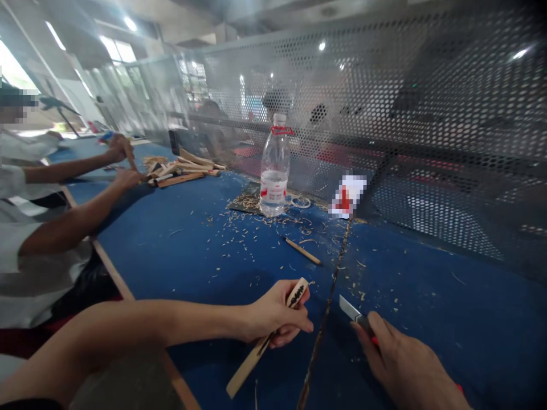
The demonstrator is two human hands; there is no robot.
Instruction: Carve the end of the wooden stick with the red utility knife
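A flat, pale-tan wooden strip (247,369) is marked in black near its upper end, while a silver-bladed knife (352,310) is fitted with a dark handle touched with red. The flat blue tabletop (171,256) is speckled with thin cream-coloured shavings (248,200) and crossed by a dark brown seam (327,307). The clear plastic bottle (276,162) is banded by a red-and-white label (273,191) and ringed in red at its neck, and the grey metal screen (384,85) is patterned with round holes.

Workshop: blue worktable (162,267), wood shavings (250,200), piled wooden strips (183,169).
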